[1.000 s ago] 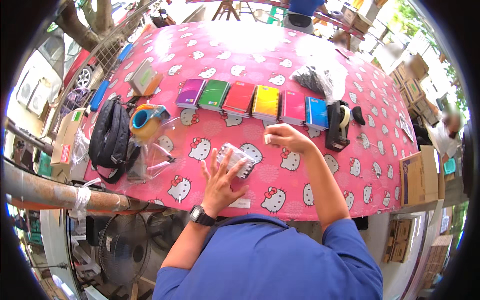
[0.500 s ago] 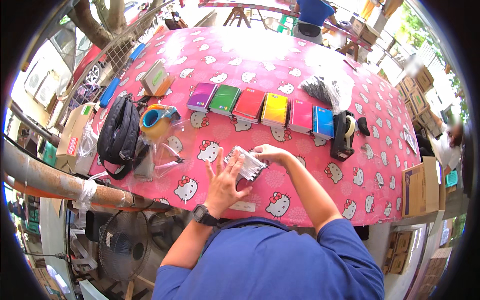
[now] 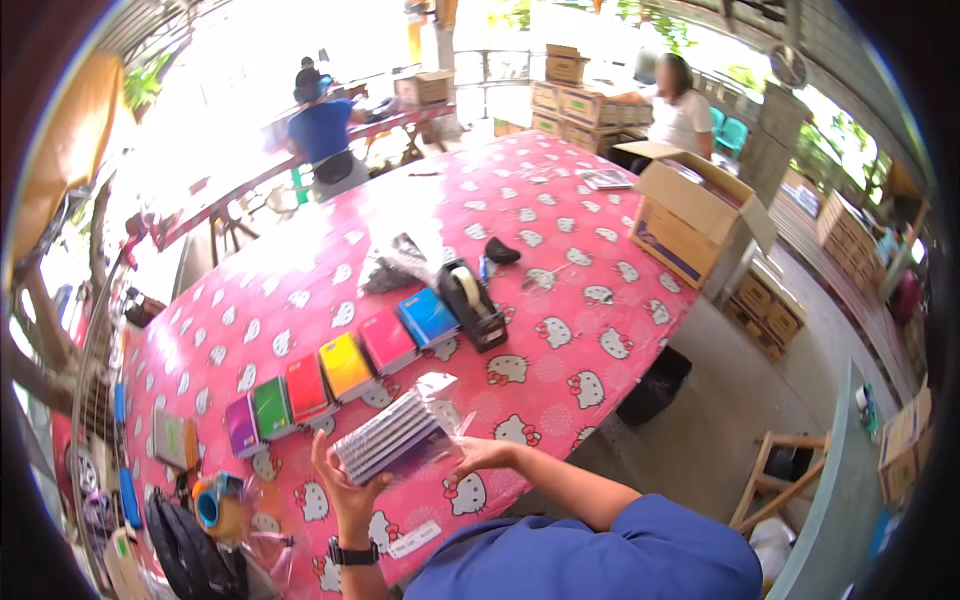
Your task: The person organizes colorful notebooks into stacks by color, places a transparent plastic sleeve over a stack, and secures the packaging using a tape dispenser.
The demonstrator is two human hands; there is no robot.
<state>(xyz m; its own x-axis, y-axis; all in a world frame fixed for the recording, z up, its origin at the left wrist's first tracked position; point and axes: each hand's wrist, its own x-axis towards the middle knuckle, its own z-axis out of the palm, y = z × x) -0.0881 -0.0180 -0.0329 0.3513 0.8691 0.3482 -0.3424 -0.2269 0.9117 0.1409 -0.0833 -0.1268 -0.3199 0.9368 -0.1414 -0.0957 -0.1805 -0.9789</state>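
Note:
A stack of spiral notebooks [image 3: 388, 440] in clear plastic wrap is held between my two hands, tilted with its bound edges up. My left hand [image 3: 347, 482] grips its left end, thumb in front and fingers behind. At the other end, my right hand [image 3: 482, 457] pinches the loose clear wrap [image 3: 445, 392]. Beyond the bundle runs a row of notebook piles: purple [image 3: 243, 428], green [image 3: 271, 406], red [image 3: 308, 388], yellow [image 3: 346, 364], pink [image 3: 386, 341] and blue [image 3: 428, 317]. A white printed strip [image 3: 415, 539] lies near my left wrist.
A black tape dispenser [image 3: 478, 312] stands right of the blue pile, near clear plastic bags [image 3: 395, 268] and a small black object [image 3: 503, 250]. An open carton [image 3: 690, 215] sits by the table's right edge. A black bag [image 3: 183, 548] lies at left. Two people are farther off.
My view has swung to the right. The wrapped stack has come up off the table and turned, and both hands now grip its ends; before, my left hand lay spread over it.

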